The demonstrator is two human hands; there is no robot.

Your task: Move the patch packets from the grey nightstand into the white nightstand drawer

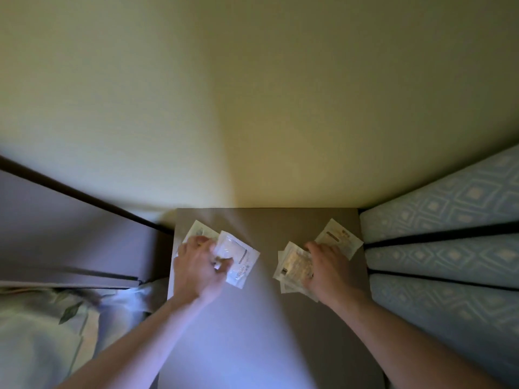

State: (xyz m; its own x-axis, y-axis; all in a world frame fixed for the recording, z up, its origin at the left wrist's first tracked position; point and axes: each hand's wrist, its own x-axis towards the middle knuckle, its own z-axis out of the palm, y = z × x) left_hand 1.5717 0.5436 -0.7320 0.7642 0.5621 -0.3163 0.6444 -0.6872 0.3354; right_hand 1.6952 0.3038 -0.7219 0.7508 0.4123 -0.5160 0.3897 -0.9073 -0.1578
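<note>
Forearms enter from the near edge, one each side, both reaching out over the grey nightstand (266,318). I read this as the gathering step: packets being collected off the top, nothing carried away yet.

Left hand (196,265): fingers curled over the left packets (238,256), thumb and fingertips pinching a white packet that lies partly over another one just behind it. Image is blurred here, so I can't say how many sit under the palm.

Right hand (328,265): lying over the right packets (295,265), a fanned stack of several, with one more packet (337,237) just beyond the knuckles, toward the far right corner. Whether the fingers have closed on the stack or only press it flat, I cannot tell.

All packets lie on the far half of the top, in two clusters well apart. White nightstand and its drawer: not in view.

Next move, as I judge it: close both grips, square the loose sheets so none slide out, lift, then turn to find the drawer.

Edges and room: wall (252,108) close behind the far edge. Patterned mattress (449,234) is tight against the right side, and the far-right packet lies near that edge. Brown panel (70,234) and floral bedding (42,332) on the left. Open room is upward and back toward me.
</note>
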